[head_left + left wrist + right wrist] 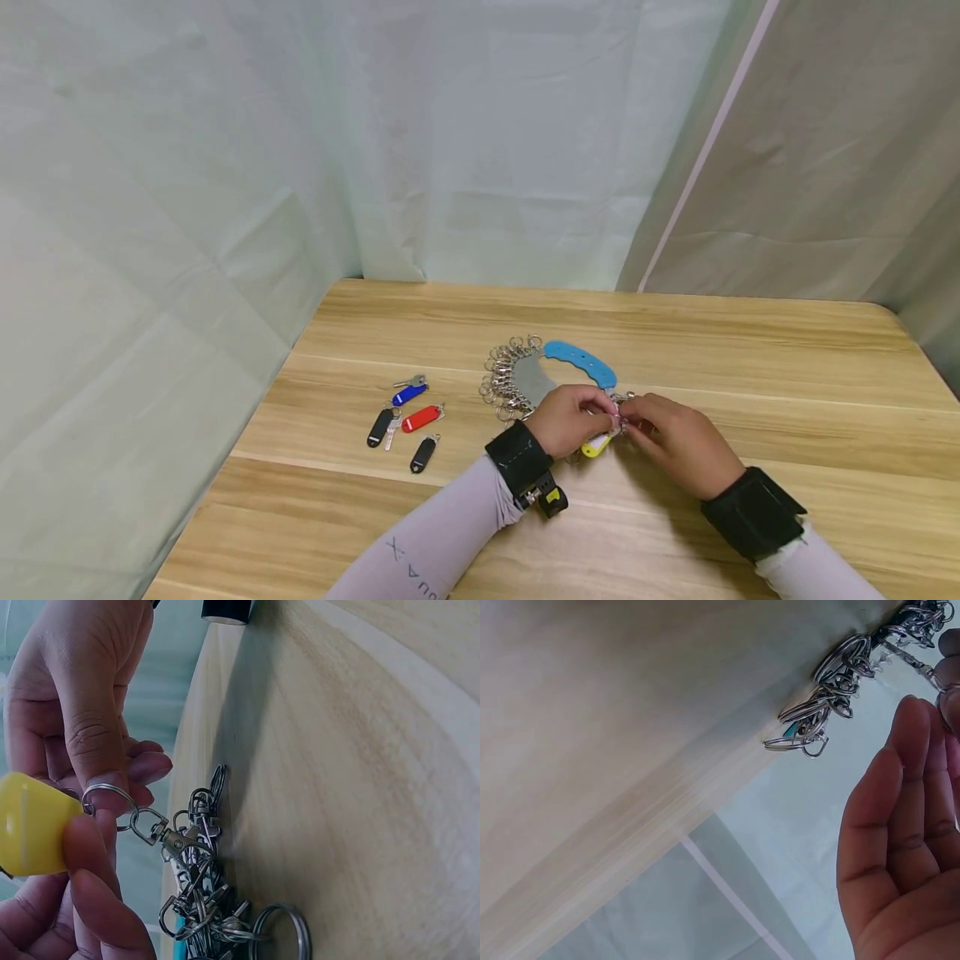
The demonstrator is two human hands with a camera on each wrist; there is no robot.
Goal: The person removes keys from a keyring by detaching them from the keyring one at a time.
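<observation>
A yellow key tag [34, 825] with a pale label is held between the thumb and fingers of my left hand [567, 419]. At the tag's end, my right hand [678, 437] pinches a split ring [105, 796]. That ring links to the loop of a metal swivel clip [176, 841] on a key holder. The holder has a grey curved plate [531, 379], a blue handle [581, 360] and many clips with rings [498, 385] along its outer edge. Both hands meet over its near right end, hiding part of the plate.
Left of the holder lie a blue key tag [409, 393], a red key tag [422, 418] and two black key tags [381, 427], [423, 454]. Silver keys [392, 433] lie beside some of them. Pale curtains [487, 150] hang behind the wooden table [750, 350].
</observation>
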